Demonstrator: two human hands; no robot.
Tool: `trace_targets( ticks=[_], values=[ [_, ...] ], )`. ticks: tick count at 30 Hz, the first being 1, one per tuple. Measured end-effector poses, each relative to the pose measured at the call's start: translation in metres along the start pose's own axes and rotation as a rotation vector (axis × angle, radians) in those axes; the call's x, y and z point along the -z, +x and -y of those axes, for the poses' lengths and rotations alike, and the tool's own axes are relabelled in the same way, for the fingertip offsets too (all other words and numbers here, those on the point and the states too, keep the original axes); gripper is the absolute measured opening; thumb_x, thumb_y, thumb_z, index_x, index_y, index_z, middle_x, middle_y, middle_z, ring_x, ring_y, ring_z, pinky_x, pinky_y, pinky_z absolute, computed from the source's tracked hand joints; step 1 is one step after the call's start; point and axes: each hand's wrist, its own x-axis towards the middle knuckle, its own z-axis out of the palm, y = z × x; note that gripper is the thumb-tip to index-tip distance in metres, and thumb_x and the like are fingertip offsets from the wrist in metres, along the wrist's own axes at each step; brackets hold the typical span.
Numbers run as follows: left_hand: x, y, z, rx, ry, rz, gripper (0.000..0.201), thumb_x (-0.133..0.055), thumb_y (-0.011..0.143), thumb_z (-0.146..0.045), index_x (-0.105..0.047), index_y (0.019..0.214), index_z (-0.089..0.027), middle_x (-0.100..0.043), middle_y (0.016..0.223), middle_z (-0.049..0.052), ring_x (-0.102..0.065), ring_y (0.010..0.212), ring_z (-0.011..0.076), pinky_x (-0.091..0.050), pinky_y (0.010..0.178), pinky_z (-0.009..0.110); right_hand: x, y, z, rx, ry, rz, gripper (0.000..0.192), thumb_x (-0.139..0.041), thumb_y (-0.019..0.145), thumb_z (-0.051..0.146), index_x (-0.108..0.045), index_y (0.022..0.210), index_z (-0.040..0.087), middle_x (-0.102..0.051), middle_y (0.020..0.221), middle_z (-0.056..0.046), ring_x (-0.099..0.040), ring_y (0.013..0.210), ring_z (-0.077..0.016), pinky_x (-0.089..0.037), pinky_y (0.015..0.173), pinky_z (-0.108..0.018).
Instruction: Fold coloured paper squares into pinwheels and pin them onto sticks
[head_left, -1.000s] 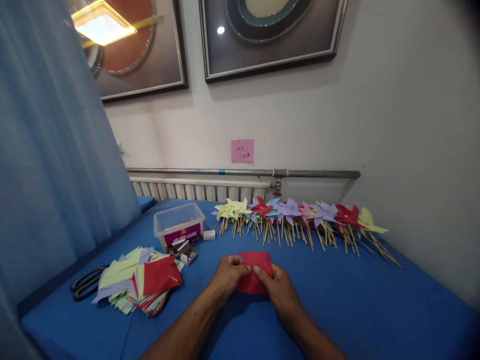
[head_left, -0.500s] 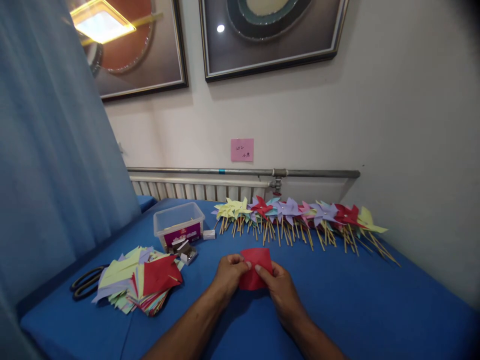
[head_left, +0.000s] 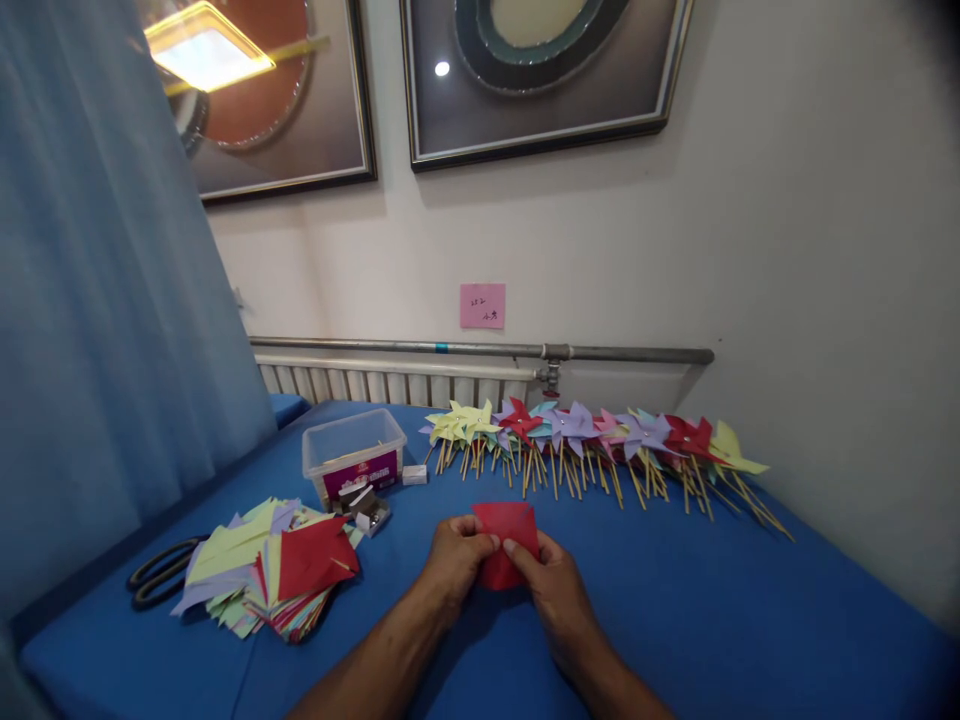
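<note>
Blue table [head_left: 750, 610] is filling the room's near side. Pinwheels [head_left: 592, 440] are lying in a row by the wall. Paper pile [head_left: 262, 570] is sitting at the left, w/ scissors [head_left: 154, 580] beside it & a box [head_left: 352, 462] behind. Left hand [head_left: 454, 562] & right hand [head_left: 551, 585] are both pinching the red paper [head_left: 508, 535], fingers closed on it, just above the table's middle.

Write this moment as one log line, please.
left hand: grips red paper | right hand: grips red paper | beside: paper stack, pinwheels
</note>
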Motion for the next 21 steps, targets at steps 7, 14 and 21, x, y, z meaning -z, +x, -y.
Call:
trace_targets(
  ticks=[7,14,21],
  values=[
    [0.001,0.003,0.004,-0.017,0.002,-0.013,0.033,-0.085,0.046,-0.031,-0.059,0.059,-0.016,-0.061,0.054,-0.001,-0.049,0.048,0.0095,-0.038,0.052,0.024,-0.002,-0.005,0.007,-0.015,0.026,0.005,0.035,-0.083,0.071,0.048,-0.079,0.095,0.024,-0.080,0.082,-0.004,-0.071,0.072,-0.0240,-0.055,0.069,-0.034],
    [-0.003,0.001,0.002,-0.041,0.031,-0.025,0.031,-0.082,0.046,-0.032,-0.057,0.055,-0.017,-0.059,0.050,-0.001,-0.047,0.044,0.0092,-0.035,0.049,0.023,-0.004,-0.008,0.021,-0.029,0.111,0.029,0.034,-0.086,0.070,0.051,-0.076,0.084,0.022,-0.077,0.075,-0.002,-0.066,0.064,-0.0199,-0.051,0.062,-0.030],
    [-0.006,0.001,0.005,-0.055,0.070,-0.023,0.028,-0.079,0.047,-0.031,-0.055,0.053,-0.018,-0.056,0.046,-0.002,-0.043,0.041,0.0082,-0.031,0.046,0.023,-0.007,-0.006,0.031,-0.030,0.211,-0.024,0.038,-0.092,0.062,0.049,-0.072,0.079,0.022,-0.072,0.067,0.002,-0.062,0.057,-0.0163,-0.049,0.059,-0.029]
  ],
)
